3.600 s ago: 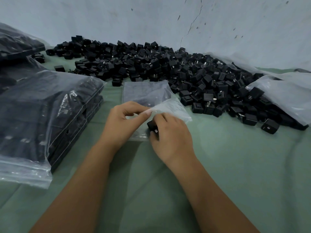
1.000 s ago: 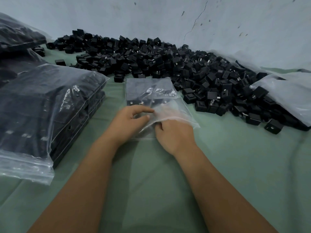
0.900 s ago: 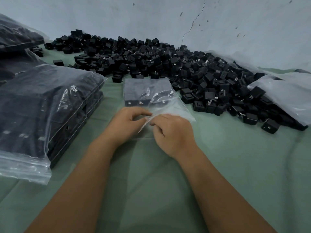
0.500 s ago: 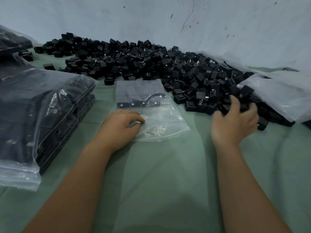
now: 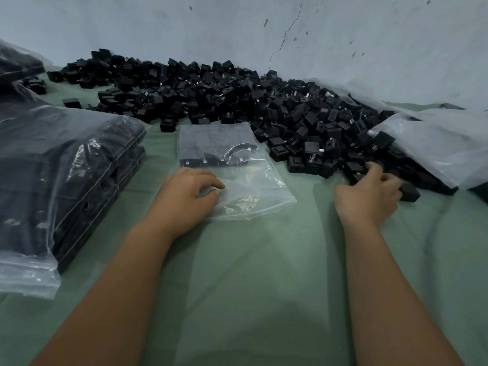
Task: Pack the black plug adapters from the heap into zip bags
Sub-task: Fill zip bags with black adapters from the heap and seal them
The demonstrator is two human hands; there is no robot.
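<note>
Hundreds of black adapters still lie loose in the heap, which runs along the wall from far left to the right edge, so most of the work seems to be ahead. On the done side, a large clear sack at the left holds flat stacks of what look like filled bags, and another dark packed bundle sits behind it at the far left. The count inside is too blurred to tell.

One zip bag lies flat on the green cloth between the hands, its far half filled with dark adapters in rows, its near half empty and clear. So this bag looks about half packed, with its mouth toward the person and not yet sealed.

The left hand rests on the bag's near left corner, fingers loosely curled, thumb and forefinger close together on the film; whether they pinch the opening or just press it down I cannot tell. The right hand is at the heap's near edge, fingers spread and curled among the adapters, touching several. It may be closing on one, but the fingertips hide it, so a firm hold cannot be confirmed.

A pale plastic sheet drapes over the heap's right end.

Left to do, by my judgement: fill the near half, seal, stack, and repeat many times.
</note>
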